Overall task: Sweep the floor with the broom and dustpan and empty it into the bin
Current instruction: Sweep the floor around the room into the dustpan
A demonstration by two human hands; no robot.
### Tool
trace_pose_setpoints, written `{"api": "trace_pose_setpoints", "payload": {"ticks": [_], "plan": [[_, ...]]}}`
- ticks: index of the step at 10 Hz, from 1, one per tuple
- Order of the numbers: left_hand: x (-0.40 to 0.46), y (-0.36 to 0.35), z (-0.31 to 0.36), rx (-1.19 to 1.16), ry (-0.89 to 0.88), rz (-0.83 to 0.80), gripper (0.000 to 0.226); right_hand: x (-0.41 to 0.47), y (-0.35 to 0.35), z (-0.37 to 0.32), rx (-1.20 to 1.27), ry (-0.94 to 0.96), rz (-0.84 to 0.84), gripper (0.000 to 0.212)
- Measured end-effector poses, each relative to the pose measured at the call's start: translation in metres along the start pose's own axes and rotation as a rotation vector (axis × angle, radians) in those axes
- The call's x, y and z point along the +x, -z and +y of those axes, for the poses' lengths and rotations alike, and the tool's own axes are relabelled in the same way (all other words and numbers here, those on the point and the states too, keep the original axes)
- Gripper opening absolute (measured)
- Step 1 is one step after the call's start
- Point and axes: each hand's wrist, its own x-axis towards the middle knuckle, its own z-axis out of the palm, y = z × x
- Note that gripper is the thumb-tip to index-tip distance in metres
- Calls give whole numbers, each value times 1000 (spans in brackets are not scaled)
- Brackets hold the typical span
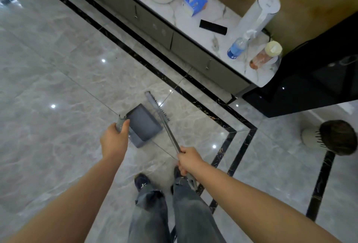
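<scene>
Grey dustpan (144, 124) sitting on floor (58, 80) just beyond left hand (114, 140), which is gripping its handle. Right hand (188, 160) gripping broom (157, 107), head beyond it beside pan. Risk: pan lifting, dirt slipping under.

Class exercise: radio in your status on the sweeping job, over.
Left hand grips dustpan handle. Right hand grips broom pole, head beside pan. Cabinet ahead; bin not identified.
</scene>
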Motion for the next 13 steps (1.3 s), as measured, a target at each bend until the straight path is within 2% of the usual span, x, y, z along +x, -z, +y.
{"api": "trace_pose_setpoints", "payload": {"ticks": [2, 3, 4, 5, 6, 7, 8, 9, 10, 11, 13], "plan": [[37, 18, 31, 19, -59, -35, 51, 43, 58, -55, -29, -19, 85, 32], [52, 18, 45, -15, -58, -26, 52, 61, 81, -78, 54, -12, 115, 18], [68, 9, 56, -63, -43, -23, 54, 82, 100, -97, 80, -38, 178, 12], [85, -1, 69, -82, -27, -32, 52, 117, 121, -116, 81, -104, 246, 18], [108, -14, 85, -78, -16, -36, 53, 150, 146, -140, -54, -55, 252, 27], [122, -28, 96, -95, 11, -37, 52, 163, 168, -168, -215, -23, 258, 11], [130, -41, 104, -109, 48, -9, 52, 189, 186, -193, -357, -52, 309, 11], [136, -56, 114, -81, 47, 46, 54, 228, 202, -213, -546, -91, 277, 13], [132, -77, 129, -96, 21, 50, 50, 221, 187, -232, -584, -96, 235, 3], [129, -98, 141, -124, 24, 64, 46, 209, 152, -241, -655, -101, 193, 31], [131, -93, 143, -91, 38, 50, 46, 165, 53, -171, -500, -4, 58, 49]]}}
